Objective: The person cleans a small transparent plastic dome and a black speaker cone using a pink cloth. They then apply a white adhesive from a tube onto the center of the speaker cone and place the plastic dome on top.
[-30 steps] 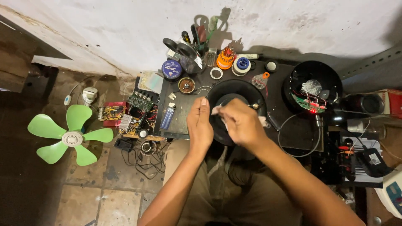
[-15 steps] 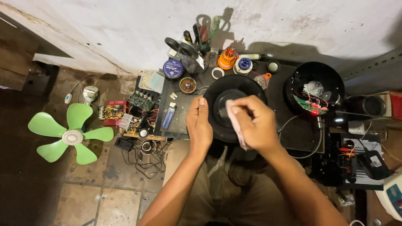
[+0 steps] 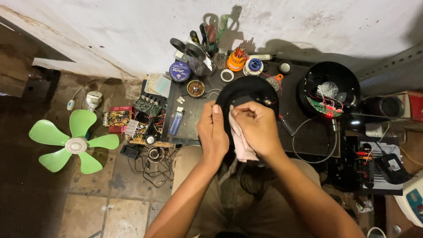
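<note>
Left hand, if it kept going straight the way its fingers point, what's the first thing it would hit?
Probably the small round copper-wound coil, up the table from the left hand; depth is unclear, so it could pass above.

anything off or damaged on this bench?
Yes: the black round housing at the table's far right lies open, circuit board and wires exposed. Bare circuit boards and tangled wires sit on the floor by the green fan blade.

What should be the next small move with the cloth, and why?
Probably draw the pale cloth further around the round black part: the right hand pinches the cloth against it, the left hand steadies its edge, and much black surface beyond lies uncovered.
</note>
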